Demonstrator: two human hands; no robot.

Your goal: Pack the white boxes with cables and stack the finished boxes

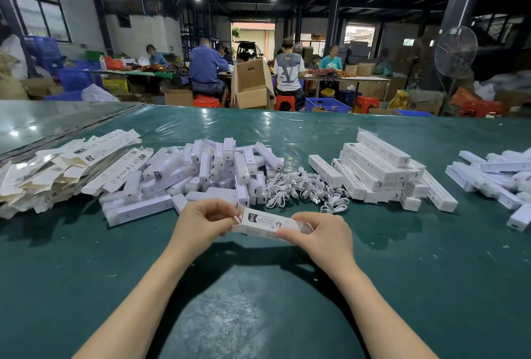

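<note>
Both hands hold one long white box [265, 224] just above the green table, its printed side up. My left hand [201, 219] pinches its left end, where a flap stands open. My right hand [319, 232] grips its right end, fingers curled over the top. Behind the box lies a heap of coiled white cables [304, 187]. A pile of white inner trays [209, 174] sits left of the cables. Stacked finished boxes [379, 169] stand to the right of them.
Flat unfolded box sleeves [66, 169] are heaped at the far left. More white boxes [500, 180] lie at the right edge. The green table cover [258, 301] stretches toward me. Several people sit at work tables in the background.
</note>
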